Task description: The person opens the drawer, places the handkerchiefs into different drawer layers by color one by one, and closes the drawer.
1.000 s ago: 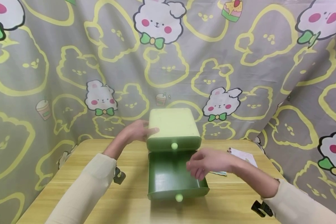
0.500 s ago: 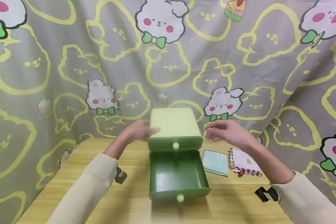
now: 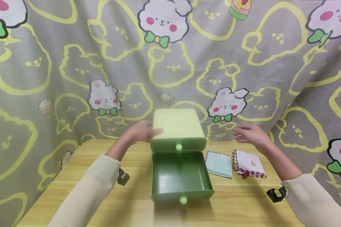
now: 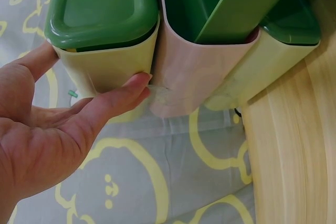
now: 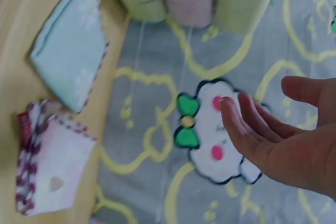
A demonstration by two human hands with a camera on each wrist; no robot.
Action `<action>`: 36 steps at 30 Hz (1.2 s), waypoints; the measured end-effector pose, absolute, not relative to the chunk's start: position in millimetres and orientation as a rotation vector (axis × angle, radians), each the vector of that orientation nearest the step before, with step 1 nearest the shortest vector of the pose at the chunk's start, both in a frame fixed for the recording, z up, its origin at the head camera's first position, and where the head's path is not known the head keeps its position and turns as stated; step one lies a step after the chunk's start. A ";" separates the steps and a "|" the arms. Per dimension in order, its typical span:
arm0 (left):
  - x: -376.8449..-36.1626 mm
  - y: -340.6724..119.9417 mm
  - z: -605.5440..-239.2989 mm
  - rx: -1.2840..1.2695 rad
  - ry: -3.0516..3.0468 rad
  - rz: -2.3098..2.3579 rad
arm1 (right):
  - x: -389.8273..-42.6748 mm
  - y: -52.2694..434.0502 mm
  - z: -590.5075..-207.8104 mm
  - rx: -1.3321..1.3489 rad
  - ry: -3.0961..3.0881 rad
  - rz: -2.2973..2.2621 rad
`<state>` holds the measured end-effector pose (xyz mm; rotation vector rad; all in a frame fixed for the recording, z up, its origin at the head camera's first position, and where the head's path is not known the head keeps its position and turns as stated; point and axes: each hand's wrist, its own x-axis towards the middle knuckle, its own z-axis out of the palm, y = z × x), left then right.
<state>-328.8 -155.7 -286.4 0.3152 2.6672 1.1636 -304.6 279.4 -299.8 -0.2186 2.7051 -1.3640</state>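
On the table, left hand (image 3: 140, 132) flat against drawer box (image 3: 177, 127), right hand (image 3: 251, 134) relaxed, empty

A pale wooden table (image 3: 74, 176) fills the foreground. On its right half, toward the back edge, lies a folded light-blue cloth (image 3: 219, 164) with a faint white flower print. Behind the table and round its right side hangs a grey curtain (image 3: 74, 47) with yellow bunny outlines, white bunnies (image 3: 162, 22) in green bows and a small drink cup (image 3: 45, 108).
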 end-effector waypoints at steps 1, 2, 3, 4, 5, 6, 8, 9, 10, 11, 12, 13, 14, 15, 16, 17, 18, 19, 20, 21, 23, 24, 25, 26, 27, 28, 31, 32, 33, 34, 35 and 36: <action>-328.7 -155.8 -286.6 0.318 2.672 1.159 | -305.7 283.4 -303.0 -0.189 2.705 -1.363; -329.0 -155.8 -286.8 0.320 2.672 1.160 | -306.7 287.3 -306.1 -0.159 2.702 -1.362; -329.0 -155.8 -286.8 0.321 2.675 1.157 | -307.5 291.1 -309.2 -0.133 2.698 -1.362; -329.0 -155.8 -286.9 0.322 2.676 1.155 | -308.0 295.0 -312.1 -0.108 2.694 -1.363; -329.5 -155.6 -287.1 0.325 2.677 1.153 | -308.6 299.0 -315.2 -0.085 2.693 -1.363; -329.9 -155.5 -287.1 0.327 2.678 1.151 | -308.8 302.7 -318.2 -0.068 2.694 -1.361; -330.1 -155.1 -286.3 0.325 2.677 1.151 | -309.0 309.5 -323.9 -0.041 2.689 -1.368; -330.1 -154.9 -285.7 0.325 2.674 1.153 | -309.0 312.4 -326.4 -0.031 2.690 -1.369; -330.3 -154.8 -284.7 0.327 2.672 1.154 | -309.0 315.0 -328.7 -0.024 2.690 -1.369; -330.5 -154.7 -283.7 0.330 2.670 1.153 | -309.3 317.4 -330.9 -0.019 2.690 -1.369; -330.3 -154.9 -282.3 0.333 2.670 1.150 | -309.6 319.2 -332.6 -0.017 2.691 -1.370; -330.1 -155.1 -280.4 0.335 2.673 1.147 | -310.4 320.8 -334.2 -0.015 2.692 -1.371; -330.3 -155.7 -278.7 0.336 2.673 1.150 | -311.5 321.9 -335.6 -0.013 2.697 -1.368; -330.3 -156.7 -276.6 0.339 2.680 1.144 | -313.1 322.7 -336.8 -0.013 2.699 -1.368; -330.2 -157.8 -274.4 0.341 2.693 1.131 | -315.0 323.4 -337.9 -0.013 2.702 -1.368; -330.4 -159.1 -272.4 0.340 2.701 1.123 | -317.3 323.8 -338.9 -0.015 2.702 -1.373; -330.2 -160.4 -270.1 0.341 2.712 1.113 | -319.6 324.2 -339.5 -0.016 2.703 -1.378; -330.5 -161.6 -268.1 0.341 2.718 1.111 | -322.3 324.9 -340.0 -0.013 2.702 -1.379; -330.6 -162.7 -266.6 0.342 2.724 1.105 | -324.8 326.0 -340.4 -0.005 2.698 -1.377; -331.1 -163.7 -265.4 0.347 2.730 1.098 | -327.3 327.7 -341.1 -0.002 2.694 -1.374; -332.3 -164.8 -264.3 0.349 2.730 1.097 | -331.0 332.0 -342.2 0.014 2.681 -1.370; -332.7 -164.9 -264.3 0.350 2.727 1.103 | -332.3 334.9 -343.1 0.027 2.678 -1.361; -333.0 -164.9 -264.5 0.350 2.725 1.108 | -333.4 338.2 -344.4 0.041 2.672 -1.353; -333.1 -164.9 -264.8 0.345 2.728 1.105 | -334.3 341.6 -345.9 0.052 2.663 -1.354; -333.7 -164.7 -265.4 0.343 2.727 1.109 | -335.0 345.2 -348.0 0.062 2.657 -1.354; -333.8 -164.4 -266.0 0.340 2.733 1.104 | -335.3 348.5 -350.0 0.077 2.651 -1.358; -334.2 -163.0 -267.9 0.330 2.738 1.105 | -336.5 359.1 -357.0 0.114 2.631 -1.374; -334.4 -162.5 -268.7 0.326 2.731 1.114 | -336.8 362.3 -359.4 0.126 2.622 -1.384; -334.6 -162.0 -269.5 0.326 2.718 1.130 | -336.9 365.4 -361.6 0.138 2.615 -1.389; -334.9 -161.5 -270.3 0.324 2.707 1.141 | -336.8 368.2 -363.7 0.148 2.607 -1.397; -334.9 -161.0 -271.0 0.321 2.693 1.153 | -336.7 370.9 -365.8 0.154 2.600 -1.401; -334.9 -160.6 -271.5 0.316 2.679 1.168 | -336.6 373.4 -367.7 0.163 2.594 -1.405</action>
